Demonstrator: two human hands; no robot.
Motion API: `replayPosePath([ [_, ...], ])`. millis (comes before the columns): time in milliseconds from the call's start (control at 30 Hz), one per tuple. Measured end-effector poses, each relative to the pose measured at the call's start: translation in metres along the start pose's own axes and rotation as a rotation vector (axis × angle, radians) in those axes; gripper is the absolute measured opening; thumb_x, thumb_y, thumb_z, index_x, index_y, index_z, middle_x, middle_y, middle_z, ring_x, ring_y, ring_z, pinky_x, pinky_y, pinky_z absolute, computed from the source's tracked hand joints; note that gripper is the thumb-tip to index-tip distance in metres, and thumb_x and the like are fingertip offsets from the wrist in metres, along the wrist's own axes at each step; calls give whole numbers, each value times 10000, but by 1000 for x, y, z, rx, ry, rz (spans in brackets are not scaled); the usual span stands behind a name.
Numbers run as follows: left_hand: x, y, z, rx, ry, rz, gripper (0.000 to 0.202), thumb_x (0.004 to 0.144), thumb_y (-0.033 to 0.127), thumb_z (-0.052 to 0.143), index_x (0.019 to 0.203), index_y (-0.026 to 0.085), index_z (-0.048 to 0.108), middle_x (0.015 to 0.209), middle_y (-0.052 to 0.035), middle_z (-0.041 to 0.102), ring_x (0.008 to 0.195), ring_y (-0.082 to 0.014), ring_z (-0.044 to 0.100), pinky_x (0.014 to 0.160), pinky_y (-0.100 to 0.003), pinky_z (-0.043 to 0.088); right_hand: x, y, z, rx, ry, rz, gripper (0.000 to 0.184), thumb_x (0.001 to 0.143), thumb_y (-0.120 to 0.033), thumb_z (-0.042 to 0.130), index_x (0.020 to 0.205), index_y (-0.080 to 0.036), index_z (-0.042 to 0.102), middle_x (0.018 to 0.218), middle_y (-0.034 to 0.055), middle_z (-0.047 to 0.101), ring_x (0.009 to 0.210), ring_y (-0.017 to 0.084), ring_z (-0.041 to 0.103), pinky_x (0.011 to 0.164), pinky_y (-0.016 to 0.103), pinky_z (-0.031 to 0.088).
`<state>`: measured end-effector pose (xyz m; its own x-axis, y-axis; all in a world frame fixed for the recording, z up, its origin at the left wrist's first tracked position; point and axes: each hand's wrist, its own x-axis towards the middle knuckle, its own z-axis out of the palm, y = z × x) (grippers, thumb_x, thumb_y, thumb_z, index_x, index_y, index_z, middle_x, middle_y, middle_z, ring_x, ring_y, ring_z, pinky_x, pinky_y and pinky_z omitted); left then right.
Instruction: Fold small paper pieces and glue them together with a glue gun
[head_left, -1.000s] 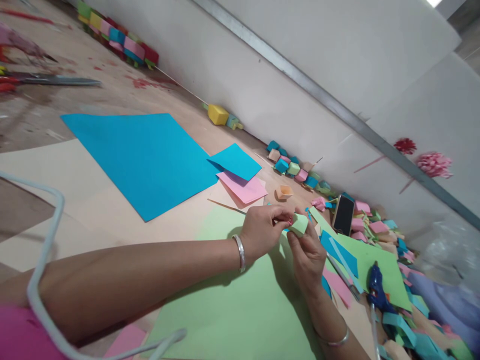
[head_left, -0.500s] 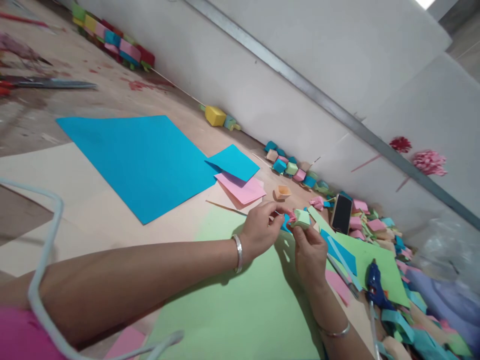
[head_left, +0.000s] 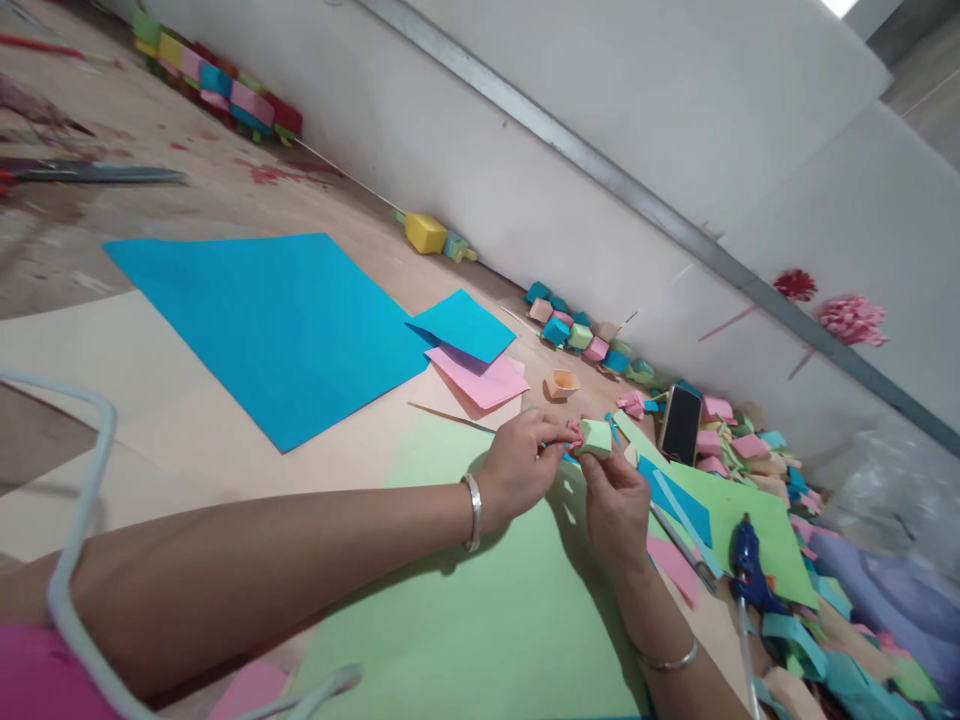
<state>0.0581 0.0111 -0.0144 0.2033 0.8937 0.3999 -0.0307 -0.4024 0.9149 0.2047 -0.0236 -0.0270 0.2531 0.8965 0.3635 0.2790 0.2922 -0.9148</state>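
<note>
My right hand (head_left: 619, 495) pinches a small pale-green folded paper box (head_left: 596, 438) between thumb and fingers. Against the box's left side, the fingers of my left hand (head_left: 521, 460) are closed on a small pink paper piece (head_left: 574, 434), partly hidden by the fingertips. Both hands are above a large light-green paper sheet (head_left: 480, 620). Just beyond them stands a small open orange paper box (head_left: 562, 384).
A big blue sheet (head_left: 277, 330) lies left, beside folded blue (head_left: 472, 325) and pink paper (head_left: 480, 378). At right are a phone (head_left: 681, 424), a blue glue gun (head_left: 748, 565) and many paper boxes. Scissors (head_left: 97, 172) lie far left; a white cable (head_left: 82, 530) crosses the front.
The green box has turned slightly, and the left fingers press closer to its pink end. The whole view has shifted a little.
</note>
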Motion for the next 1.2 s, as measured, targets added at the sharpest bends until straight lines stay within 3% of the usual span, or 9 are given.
replayPosePath([
  [300, -2, 4, -1, -54, -52, 31, 212, 796, 107, 629, 929, 203, 763, 988, -57, 705, 969, -190, 642, 884, -320, 520, -1, -2, 0, 30, -20, -15, 198, 805, -294, 690, 983, -231, 752, 1146, 78, 674, 1152, 254, 569, 997, 453, 447],
  [533, -2, 7, 2, -135, -26, -176, 129, 781, 140, 651, 889, 167, 718, 899, -51, 727, 827, -173, 667, 779, -302, 541, -2, 4, 2, 123, 1, 34, 268, 793, -295, 692, 1048, -212, 707, 1156, 91, 691, 1114, 258, 610, 1008, 483, 435],
  [733, -2, 3, 4, -227, -35, -239, 171, 716, 137, 682, 879, 154, 634, 893, -49, 686, 828, -168, 654, 767, -301, 546, 1, 7, 0, 145, 51, -5, 261, 755, -248, 720, 1010, -206, 678, 1213, 105, 668, 1163, 270, 594, 1015, 488, 431],
  [933, 2, -1, 3, -360, 30, -319, 81, 753, 176, 639, 828, 151, 619, 808, -21, 664, 754, -134, 632, 682, -248, 519, 1, 5, -1, 186, -1, -26, 232, 761, -210, 698, 993, -204, 683, 1350, 120, 577, 1222, 285, 554, 1015, 475, 436],
  [1067, 5, 0, 2, -417, 32, -371, 138, 792, 151, 573, 909, 146, 648, 853, -41, 691, 736, -132, 653, 604, -221, 504, 0, 4, -2, 184, -15, -29, 216, 759, -204, 691, 975, -200, 700, 1368, 129, 560, 1218, 295, 555, 1000, 466, 448],
  [1200, 6, 2, 1, -443, 21, -384, 227, 806, 174, 591, 1015, 140, 673, 914, -72, 713, 736, -128, 646, 626, -233, 510, -1, 4, -2, 173, -36, -4, 216, 764, -194, 695, 979, -214, 706, 1396, 115, 537, 1272, 293, 510, 1028, 459, 428],
])
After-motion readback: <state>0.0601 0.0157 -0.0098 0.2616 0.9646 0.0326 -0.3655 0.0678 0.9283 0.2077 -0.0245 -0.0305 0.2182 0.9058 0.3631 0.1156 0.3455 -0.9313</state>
